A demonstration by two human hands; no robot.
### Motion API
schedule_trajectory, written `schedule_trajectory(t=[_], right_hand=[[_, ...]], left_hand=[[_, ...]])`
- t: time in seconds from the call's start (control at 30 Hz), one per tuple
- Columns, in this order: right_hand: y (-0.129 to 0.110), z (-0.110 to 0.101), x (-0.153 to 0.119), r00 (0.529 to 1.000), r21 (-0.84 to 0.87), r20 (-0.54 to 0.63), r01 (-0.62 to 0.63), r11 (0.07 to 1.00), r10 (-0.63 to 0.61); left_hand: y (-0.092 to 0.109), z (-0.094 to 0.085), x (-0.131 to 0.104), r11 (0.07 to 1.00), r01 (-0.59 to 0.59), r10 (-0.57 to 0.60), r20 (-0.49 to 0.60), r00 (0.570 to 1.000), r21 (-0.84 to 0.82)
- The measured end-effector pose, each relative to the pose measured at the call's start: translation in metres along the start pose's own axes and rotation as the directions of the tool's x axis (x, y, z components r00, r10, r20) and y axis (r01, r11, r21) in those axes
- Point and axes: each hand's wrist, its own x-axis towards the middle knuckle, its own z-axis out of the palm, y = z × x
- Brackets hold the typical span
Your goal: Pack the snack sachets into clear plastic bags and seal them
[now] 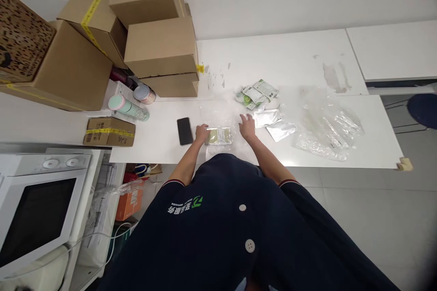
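Note:
A flat green packet with a white label point(219, 136) lies on a sheet of clear plastic wrap point(216, 112) on the white table in front of me. My left hand point(201, 133) is at the packet's left end, its fingers closed on the edge of the wrap. To the right of the packet, my right hand point(247, 128) is low over the table with its fingers apart, holding nothing visible. Two silver sachets point(280, 130) lie just beyond it. Several green-and-white packets point(256, 94) are piled behind them, overlapping.
A black phone point(185, 131) lies left of my left hand. Stacked cardboard boxes point(160, 47), a mint bottle point(128, 107) and a jar point(144, 94) stand at the left. Crumpled clear plastic bags point(327, 129) cover part of the right side. A microwave point(41, 209) is at lower left.

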Motion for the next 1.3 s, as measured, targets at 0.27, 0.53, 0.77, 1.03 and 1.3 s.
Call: schedule_trajectory(t=[0.27, 0.53, 0.77, 1.03, 1.3], right_hand=[[-0.028, 0.017, -0.032, 0.772, -0.153, 0.506, 0.520, 0.840, -0.386], [-0.013, 0.018, -0.022, 0.692, -0.089, 0.594, 0.563, 0.822, -0.410], [-0.009, 0.016, -0.027, 0.610, -0.001, 0.588, 0.658, 0.753, -0.532], [-0.019, 0.024, -0.037, 0.596, -0.010, 0.558, 0.701, 0.713, -0.577], [-0.017, 0.026, -0.052, 0.587, -0.028, 0.589, 0.701, 0.712, -0.555]], left_hand=[[0.001, -0.005, -0.018, 1.000, 0.022, -0.023, -0.078, 0.997, -0.010], [-0.033, 0.013, -0.090, 0.903, -0.279, 0.201, 0.251, 0.947, 0.328], [-0.049, 0.017, -0.087, 0.786, -0.476, 0.408, 0.248, 0.879, 0.395], [-0.049, 0.019, -0.095, 0.759, -0.514, 0.459, 0.232, 0.857, 0.399], [-0.051, 0.018, -0.085, 0.790, -0.513, 0.455, 0.239, 0.858, 0.336]])
